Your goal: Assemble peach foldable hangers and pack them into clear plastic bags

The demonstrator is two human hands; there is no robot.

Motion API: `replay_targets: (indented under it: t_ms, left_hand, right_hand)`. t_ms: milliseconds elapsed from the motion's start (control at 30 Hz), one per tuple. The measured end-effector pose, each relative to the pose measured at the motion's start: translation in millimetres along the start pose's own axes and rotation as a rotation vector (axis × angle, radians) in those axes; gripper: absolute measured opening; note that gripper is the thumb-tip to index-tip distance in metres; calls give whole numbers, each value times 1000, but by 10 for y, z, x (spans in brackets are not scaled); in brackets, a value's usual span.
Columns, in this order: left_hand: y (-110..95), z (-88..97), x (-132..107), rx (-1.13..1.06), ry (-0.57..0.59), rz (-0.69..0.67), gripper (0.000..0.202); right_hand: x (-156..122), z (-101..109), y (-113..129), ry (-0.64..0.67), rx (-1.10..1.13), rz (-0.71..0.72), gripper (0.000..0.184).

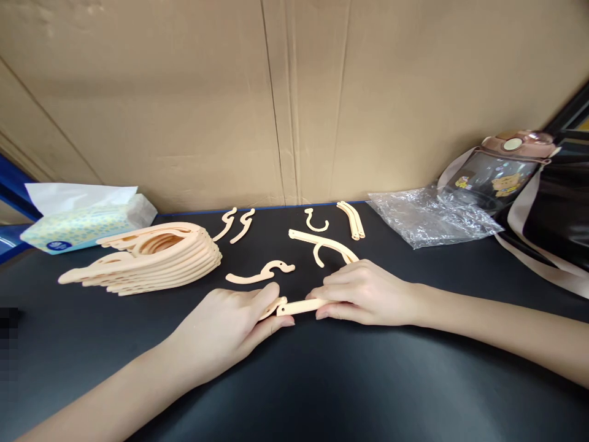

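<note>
My left hand (225, 322) is closed, thumb and fingers pinching a small cream plastic hanger piece (270, 309), mostly hidden. My right hand (368, 293) grips a straight-looking hanger arm (301, 306) with a hole at its end. The two pieces meet end to end between my hands, low over the table; whether they are joined I cannot tell. Just beyond my left hand lies a curved hanger part (251, 278) with a notched end. Behind my right fingers another long hanger arm (317, 238) and a curved hook piece (317, 253) are partly covered.
A stack of cream hangers (184, 264) lies left, before a tissue box (92, 215). Farther back are two curved pieces (242, 226), a hook (317, 224) and several arms (352, 220). At right are a clear plastic bag (427, 215), a bottle (501, 172) and a dark bag (559, 215).
</note>
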State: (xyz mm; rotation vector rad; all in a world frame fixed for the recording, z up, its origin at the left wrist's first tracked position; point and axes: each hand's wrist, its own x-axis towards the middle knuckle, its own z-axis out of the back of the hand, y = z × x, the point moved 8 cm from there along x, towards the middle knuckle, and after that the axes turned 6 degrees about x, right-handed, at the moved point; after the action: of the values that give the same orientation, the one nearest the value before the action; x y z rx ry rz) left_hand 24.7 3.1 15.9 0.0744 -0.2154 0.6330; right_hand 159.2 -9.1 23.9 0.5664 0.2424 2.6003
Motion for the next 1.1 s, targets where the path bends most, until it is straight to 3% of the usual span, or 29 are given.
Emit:
replay_targets:
  t_ms: [400, 900, 1100]
  left_hand:
    - [5, 27, 26, 9, 29, 48, 33]
    - [9, 58, 24, 5, -38, 33, 33]
    - [9, 28, 18, -3, 11, 28, 34]
  right_hand:
    - [-1, 5, -15, 7, 12, -27, 33]
    - [4, 9, -13, -1, 19, -21, 34]
    - [-1, 11, -19, -1, 27, -19, 32]
